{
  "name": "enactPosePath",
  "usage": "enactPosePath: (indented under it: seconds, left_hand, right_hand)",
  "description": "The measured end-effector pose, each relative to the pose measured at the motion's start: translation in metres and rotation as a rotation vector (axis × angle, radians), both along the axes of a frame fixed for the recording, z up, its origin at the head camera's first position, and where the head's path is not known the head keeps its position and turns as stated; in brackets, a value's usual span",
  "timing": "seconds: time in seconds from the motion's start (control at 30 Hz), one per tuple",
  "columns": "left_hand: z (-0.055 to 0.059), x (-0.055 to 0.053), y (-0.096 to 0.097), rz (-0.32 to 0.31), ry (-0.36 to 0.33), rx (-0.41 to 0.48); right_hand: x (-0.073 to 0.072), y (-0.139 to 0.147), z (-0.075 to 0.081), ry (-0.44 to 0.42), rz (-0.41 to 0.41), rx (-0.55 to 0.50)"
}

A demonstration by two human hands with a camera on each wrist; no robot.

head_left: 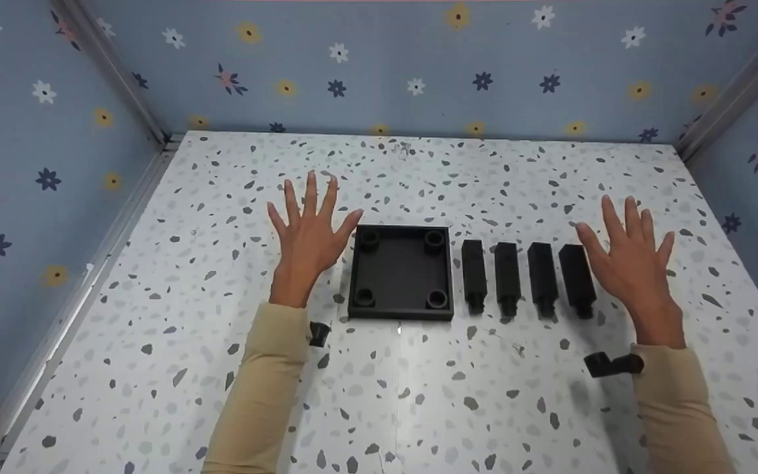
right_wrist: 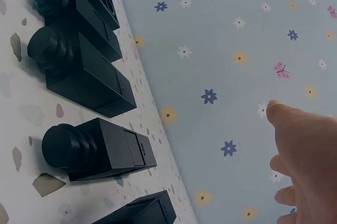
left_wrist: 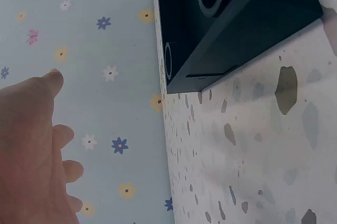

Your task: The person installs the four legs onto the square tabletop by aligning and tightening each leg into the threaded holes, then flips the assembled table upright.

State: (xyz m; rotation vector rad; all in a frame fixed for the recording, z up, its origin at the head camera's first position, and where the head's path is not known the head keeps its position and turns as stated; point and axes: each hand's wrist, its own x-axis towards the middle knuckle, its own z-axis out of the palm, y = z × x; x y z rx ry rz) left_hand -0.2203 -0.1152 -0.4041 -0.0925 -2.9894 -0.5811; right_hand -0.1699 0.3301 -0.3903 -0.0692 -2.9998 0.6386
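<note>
A square black tray-like base [head_left: 401, 273] lies on the table, with a raised rim and a round socket in each corner. To its right several black square legs [head_left: 507, 276] lie in a row, apart from one another, their threaded round ends toward the person. My left hand [head_left: 306, 240], fingers spread and straight, is beside the base's left edge and holds nothing. My right hand [head_left: 635, 266] is spread the same way, just right of the last leg, also holding nothing. In the right wrist view the threaded end [right_wrist: 68, 147] of one leg shows plainly.
The speckled white table [head_left: 221, 197] meets a blue flowered panel [head_left: 379, 66] at the back. Similar panels stand at the left and right, with metal frame bars [head_left: 116, 72] at the corners. A small black device [head_left: 609, 364] sits at each wrist.
</note>
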Motion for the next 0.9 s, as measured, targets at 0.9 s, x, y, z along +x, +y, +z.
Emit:
enactPosePath:
  seconds: [0.9]
  left_hand:
    - [-0.008,0.001,-0.008,-0.051,-0.440,0.485]
  right_hand:
    - [-0.003,0.018,-0.004,-0.121,-0.162,-0.609]
